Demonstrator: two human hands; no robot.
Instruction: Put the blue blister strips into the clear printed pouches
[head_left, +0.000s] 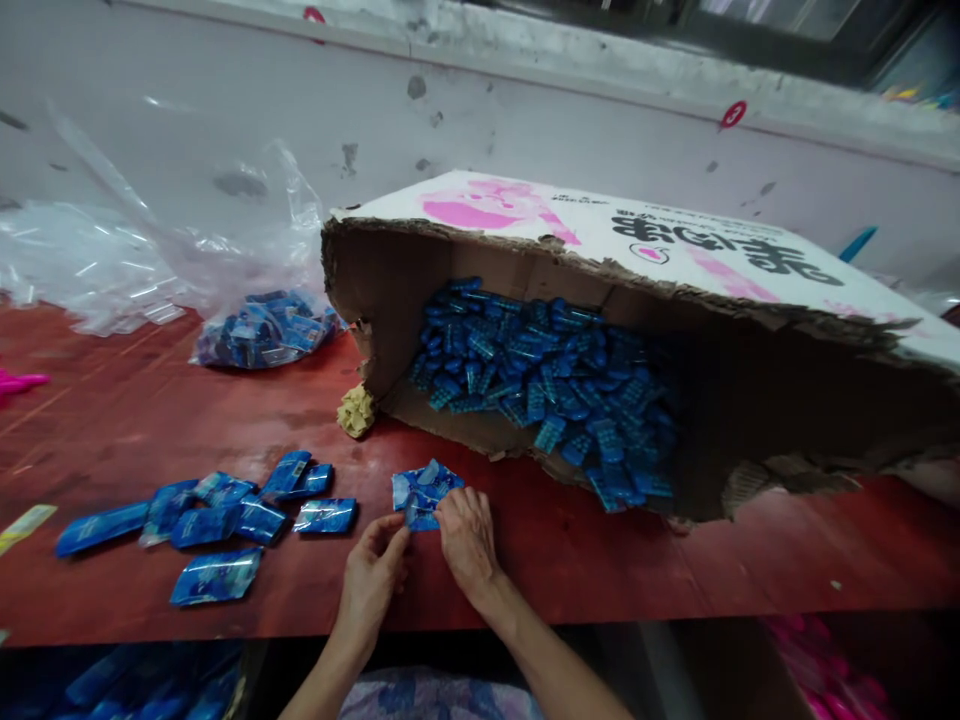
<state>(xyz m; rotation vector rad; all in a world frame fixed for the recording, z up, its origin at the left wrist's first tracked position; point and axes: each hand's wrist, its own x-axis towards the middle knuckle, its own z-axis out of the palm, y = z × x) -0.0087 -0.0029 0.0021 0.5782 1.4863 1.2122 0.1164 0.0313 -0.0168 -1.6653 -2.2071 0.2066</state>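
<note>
Flat blue printed plastic packets (pixel 427 478) lie on the red table top in front of me, overlapping so that I cannot tell how many there are. My left hand (pixel 373 568) pinches their near-left edge between thumb and forefinger. On the right side, my right hand (pixel 466 540) has its fingers curled down and closed on the blue packet's edge. Left of my hands is a loose group of filled blue packets (pixel 217 522). Beyond my right hand, a torn cardboard box (pixel 450 425) lies on its side with many small blue pieces (pixel 525 360) spilling toward its opening.
A clear plastic bag (pixel 259 335) holding blue packets sits at the back left, near more clear plastic (pixel 82 265). A crumpled yellowish lump (pixel 355 411) lies by the box corner. Below the table edge are blue packets (pixel 127 685) at left and pink items (pixel 825 665) at right.
</note>
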